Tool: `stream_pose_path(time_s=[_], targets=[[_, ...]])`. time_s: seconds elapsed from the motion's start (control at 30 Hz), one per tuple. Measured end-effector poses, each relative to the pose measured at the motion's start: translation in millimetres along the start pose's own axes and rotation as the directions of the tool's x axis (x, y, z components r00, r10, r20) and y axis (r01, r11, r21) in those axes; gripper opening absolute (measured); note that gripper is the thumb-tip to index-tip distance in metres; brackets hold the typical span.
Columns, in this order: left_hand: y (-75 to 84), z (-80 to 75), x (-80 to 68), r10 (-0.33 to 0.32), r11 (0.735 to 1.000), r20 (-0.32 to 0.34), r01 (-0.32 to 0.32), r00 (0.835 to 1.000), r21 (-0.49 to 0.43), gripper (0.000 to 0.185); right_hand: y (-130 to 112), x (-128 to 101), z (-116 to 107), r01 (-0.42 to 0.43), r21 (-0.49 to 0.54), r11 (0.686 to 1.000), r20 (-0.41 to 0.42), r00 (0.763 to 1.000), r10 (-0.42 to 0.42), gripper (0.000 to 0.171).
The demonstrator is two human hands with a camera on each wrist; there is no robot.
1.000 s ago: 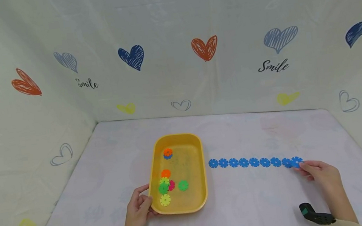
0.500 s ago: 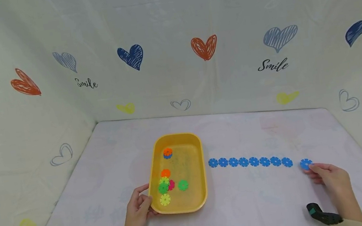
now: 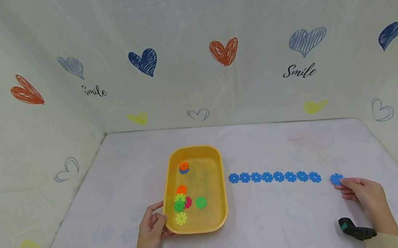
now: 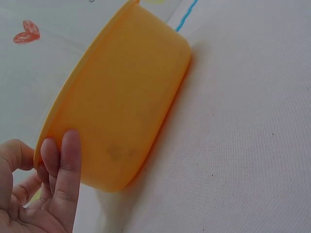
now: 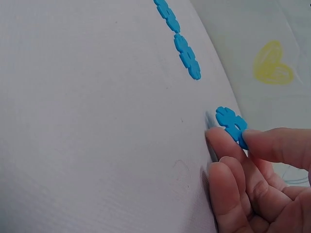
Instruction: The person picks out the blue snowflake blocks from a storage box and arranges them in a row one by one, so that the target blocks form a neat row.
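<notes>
While the right hand (image 3: 363,193) rests low on the near right of the desk (image 3: 281,230), its thumb and forefinger pinch a single blue disc (image 3: 336,178), which stands just clear of the right end of the blue chain (image 3: 274,177). The right wrist view shows the grip plainly: the blue disc (image 5: 232,125) sits between thumb tip and fingertip, tilted up off the cloth, with the other fingers curled under and the nearest chain link (image 5: 187,57) a little way off. A black wrist device (image 3: 354,230) sits at the cuff.

On the near left, the left hand (image 3: 152,230) holds the near left corner of the yellow tray (image 3: 222,217), thumb over the rim and fingers against the outer wall. The left wrist view confirms it, with fingers (image 4: 63,165) lying along the side of the tray (image 4: 126,107).

Judging by how things lie, one disc is free of the chain, eight joined discs are left in the row, and none of the blue row has gone into the tray yet. Inside the tray lie loose coloured discs (image 3: 184,203): yellow, green, pink and orange near the middle, and an orange-and-blue pair (image 3: 184,168) toward the far end.

Farther off, the patterned backdrop (image 3: 190,58) with hearts rises behind the desk.
</notes>
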State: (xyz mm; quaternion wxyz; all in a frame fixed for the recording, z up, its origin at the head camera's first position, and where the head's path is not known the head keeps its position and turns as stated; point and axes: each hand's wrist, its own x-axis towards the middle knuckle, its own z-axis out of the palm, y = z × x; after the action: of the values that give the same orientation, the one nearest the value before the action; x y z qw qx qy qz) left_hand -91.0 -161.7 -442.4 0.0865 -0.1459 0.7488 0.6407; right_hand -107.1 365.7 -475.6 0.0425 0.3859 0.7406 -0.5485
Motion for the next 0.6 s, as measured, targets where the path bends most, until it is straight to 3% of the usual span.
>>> stream_pose_path(time_s=[0.33, 0.6], targets=[[-1.0, -0.2, 1.0, -0.012, 1.000, 0.006, 0.012, 1.000, -0.019, 0.041, -7.8, -2.0, 0.6, -0.012, -0.085, 0.996, 0.007, 1.000, 0.012, 0.056], [-0.2, -0.3, 0.9, -0.006, 1.000, 0.008, 0.006, 1.000, -0.009, 0.041, -12.6, -6.1, 1.4, 0.040, -0.194, 0.980, 0.027, 0.999, -0.035, 0.054]])
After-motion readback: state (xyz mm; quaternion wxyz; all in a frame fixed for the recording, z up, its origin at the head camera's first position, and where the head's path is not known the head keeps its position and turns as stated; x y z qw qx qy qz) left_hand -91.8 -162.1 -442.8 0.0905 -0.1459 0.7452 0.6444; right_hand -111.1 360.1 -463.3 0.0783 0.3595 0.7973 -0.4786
